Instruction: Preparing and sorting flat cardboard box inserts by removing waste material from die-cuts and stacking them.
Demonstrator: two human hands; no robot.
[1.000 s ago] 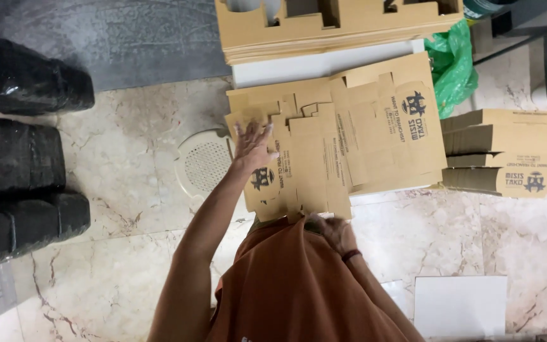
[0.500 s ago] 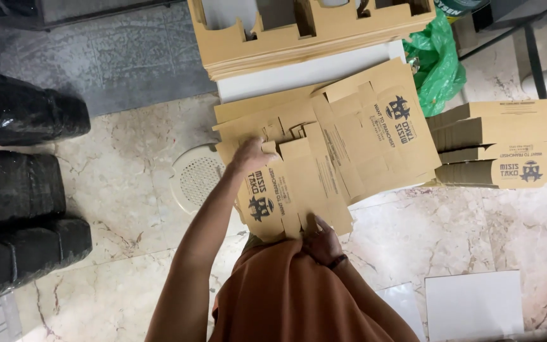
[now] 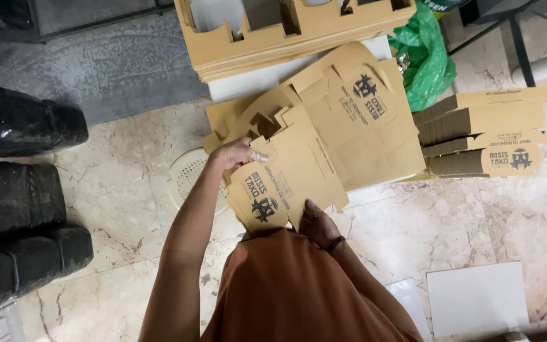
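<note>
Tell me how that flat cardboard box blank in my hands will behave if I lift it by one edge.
The flat box blank looks thin and creased, so it will probably bend at its folds. It likely weighs little. Lying on a loose stack, it may slide.

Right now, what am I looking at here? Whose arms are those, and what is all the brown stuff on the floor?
The picture comes from a small camera worn on a person's head, so you look straight down at that person's own arms and orange clothing. The left hand and the right hand both grip one flat brown cardboard box blank, not yet folded up. Under it lies a pile of more flat blanks on the marble floor. To the right sits a stack of folded boxes, with a green plastic bag behind. Black wrapped bundles lie on the left.
</note>
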